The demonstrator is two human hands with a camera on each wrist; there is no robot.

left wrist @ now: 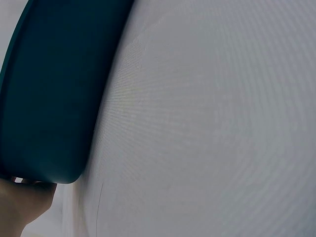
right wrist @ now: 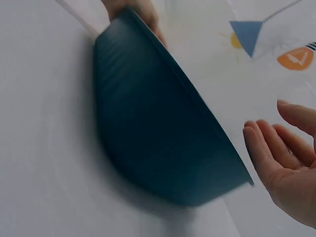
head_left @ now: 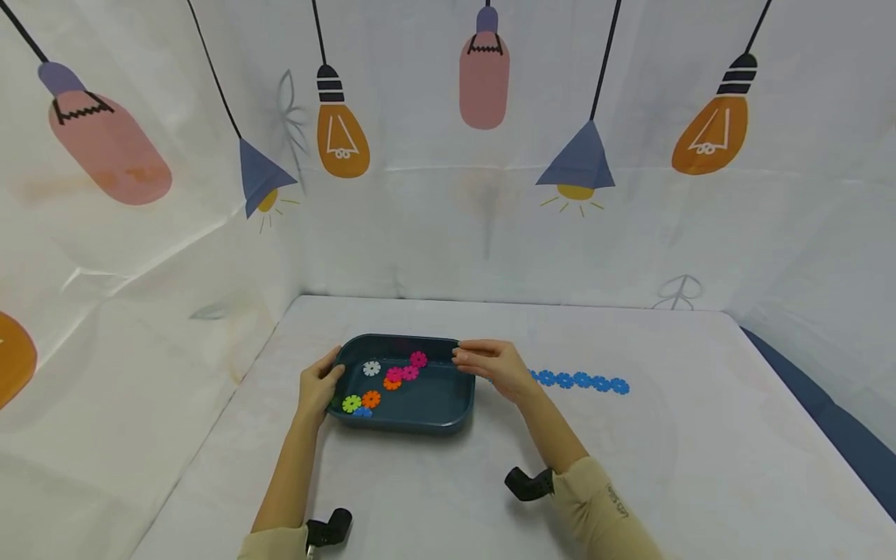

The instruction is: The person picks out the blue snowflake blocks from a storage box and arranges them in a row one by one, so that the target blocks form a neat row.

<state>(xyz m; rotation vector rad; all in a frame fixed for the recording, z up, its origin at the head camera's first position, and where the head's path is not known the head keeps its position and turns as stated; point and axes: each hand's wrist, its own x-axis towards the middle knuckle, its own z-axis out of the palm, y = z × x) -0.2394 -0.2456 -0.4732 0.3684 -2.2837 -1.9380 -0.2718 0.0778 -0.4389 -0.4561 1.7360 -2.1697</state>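
Note:
A dark teal tray (head_left: 413, 424) stands on the white table with several small flower-shaped plastic discs inside. Among them are a white disc (head_left: 372, 368), pink discs (head_left: 418, 359), orange ones (head_left: 371, 399), a yellow-green disc (head_left: 351, 404) and a blue disc (head_left: 362, 412). My left hand (head_left: 320, 383) grips the tray's left end, thumb over the rim. Beside the right rim is my right hand (head_left: 495, 369); the right wrist view shows its fingers (right wrist: 266, 143) loosely bent, thumb apart, holding nothing. Behind this hand, a row of blue flower discs (head_left: 582, 379) extends to the right.
The white tabletop (head_left: 700, 467) reaches back to a white curtain (head_left: 420, 233) printed with lamps and bulbs. Another such curtain (head_left: 140, 327) hangs along the left edge. Each wrist carries a black camera mount (head_left: 528, 484).

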